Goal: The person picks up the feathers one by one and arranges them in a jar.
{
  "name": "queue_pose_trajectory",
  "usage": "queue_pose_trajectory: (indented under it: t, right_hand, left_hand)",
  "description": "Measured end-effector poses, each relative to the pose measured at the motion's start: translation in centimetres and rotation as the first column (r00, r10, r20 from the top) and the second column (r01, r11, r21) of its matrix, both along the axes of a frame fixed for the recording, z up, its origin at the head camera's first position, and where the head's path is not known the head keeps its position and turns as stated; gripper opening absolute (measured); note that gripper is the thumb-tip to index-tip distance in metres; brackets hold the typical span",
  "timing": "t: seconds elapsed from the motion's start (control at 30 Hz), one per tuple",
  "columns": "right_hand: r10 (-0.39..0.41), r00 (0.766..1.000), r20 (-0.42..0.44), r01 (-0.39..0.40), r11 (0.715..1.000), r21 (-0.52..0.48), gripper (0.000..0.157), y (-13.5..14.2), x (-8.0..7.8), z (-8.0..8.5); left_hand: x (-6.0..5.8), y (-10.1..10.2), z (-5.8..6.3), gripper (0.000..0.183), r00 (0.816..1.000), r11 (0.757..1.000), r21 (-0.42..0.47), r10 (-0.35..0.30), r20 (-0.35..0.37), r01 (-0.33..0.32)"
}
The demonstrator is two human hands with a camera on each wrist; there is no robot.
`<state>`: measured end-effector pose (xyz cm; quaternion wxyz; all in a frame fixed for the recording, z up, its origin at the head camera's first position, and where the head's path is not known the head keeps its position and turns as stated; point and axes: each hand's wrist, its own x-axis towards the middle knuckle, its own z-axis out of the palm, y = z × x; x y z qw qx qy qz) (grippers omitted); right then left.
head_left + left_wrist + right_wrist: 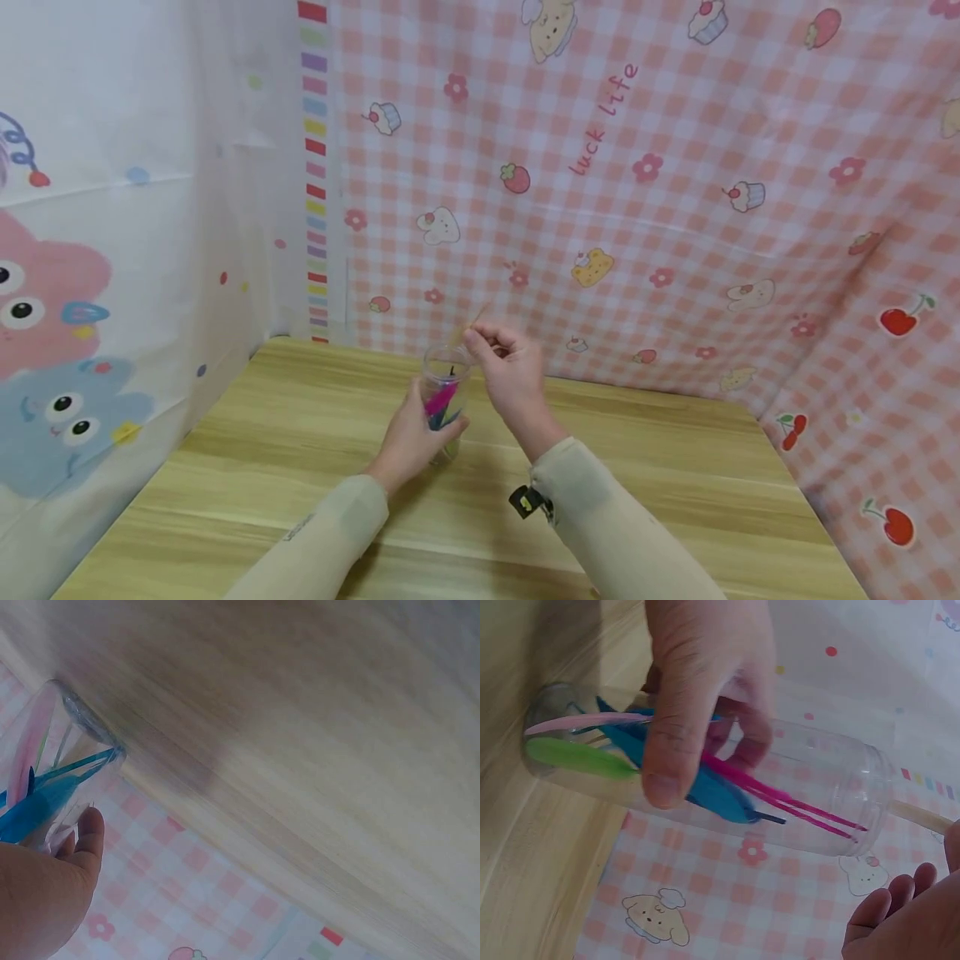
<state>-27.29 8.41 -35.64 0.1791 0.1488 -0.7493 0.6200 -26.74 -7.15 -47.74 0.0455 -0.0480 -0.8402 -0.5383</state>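
My left hand (411, 432) grips a clear plastic jar (821, 761) round its middle, thumb across the near side. Through the wall show feathers: a green one (581, 757), a pale pink one (585, 722), blue ones (724, 796) and a magenta one (769, 789). The jar stands upright on the table with its mouth uncovered. Just above the rim, on the right, my right hand (513, 367) pinches a thin tan stick (922, 816) between thumb and finger. Its lower end is at the jar's mouth; whether it reaches inside, I cannot tell.
The wood-grain table (300, 417) extends round both arms. Behind it hangs a pink checked cloth (480, 167), close past the hands; a white printed cloth (150, 250) closes the left side. A black strap device (527, 502) sits at the right wrist.
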Motion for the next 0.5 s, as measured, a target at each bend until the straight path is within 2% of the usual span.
queue_pose_trajectory:
  t: [0.17, 0.33, 0.43, 0.5]
  right_hand:
    - [0.011, 0.999, 0.052, -0.017, 0.994, 0.109, 0.023, -0.1, 0.3, -0.9]
    - [0.019, 0.996, 0.084, -0.032, 0.988, 0.151, 0.027, 0.3, 0.7, -1.4]
    - [0.035, 0.996, 0.077, -0.047, 0.986, 0.162, 0.022, 1.5, 1.1, -1.8]
    - [0.043, 0.997, 0.066, -0.056, 0.974, 0.218, 0.017, 3.2, 1.6, -2.1]
  left_hand:
    - [0.0, -0.1, 0.1, 0.084, 1.000, 1.000, 0.000, -0.012, 0.000, 0.012]
    - [-0.1, -0.2, 0.0, 0.070, 1.000, 1.000, -0.020, 0.001, -0.014, -0.002]
    - [-0.1, -0.1, 0.0, 0.067, 1.000, 0.999, -0.031, 0.008, -0.019, -0.008]
    - [-0.1, -0.1, 0.0, 0.070, 1.000, 1.000, -0.029, 0.009, -0.009, -0.009]
